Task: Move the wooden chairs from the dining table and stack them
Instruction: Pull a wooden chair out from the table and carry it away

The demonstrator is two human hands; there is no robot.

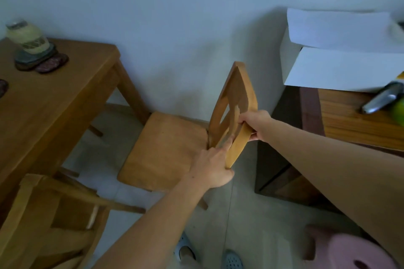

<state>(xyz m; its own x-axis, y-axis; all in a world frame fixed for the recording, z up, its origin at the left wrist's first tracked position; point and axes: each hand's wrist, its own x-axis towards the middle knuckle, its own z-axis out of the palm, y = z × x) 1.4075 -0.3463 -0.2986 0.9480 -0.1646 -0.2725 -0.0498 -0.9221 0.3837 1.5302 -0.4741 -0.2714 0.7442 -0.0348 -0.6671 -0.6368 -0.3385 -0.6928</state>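
Upright wooden chair (166,148), seat facing the dining table (54,98)

Both forearms are bare, uncovered from the left hand (209,170) and the right hand (254,123) back to the lower and right edges of the frame. At the bottom centre the feet wear pale grey-blue rubber slippers: the right slipper (232,260) has a rounded toe dotted with small vent holes, the left slipper (184,247) is partly cut off by the forearm
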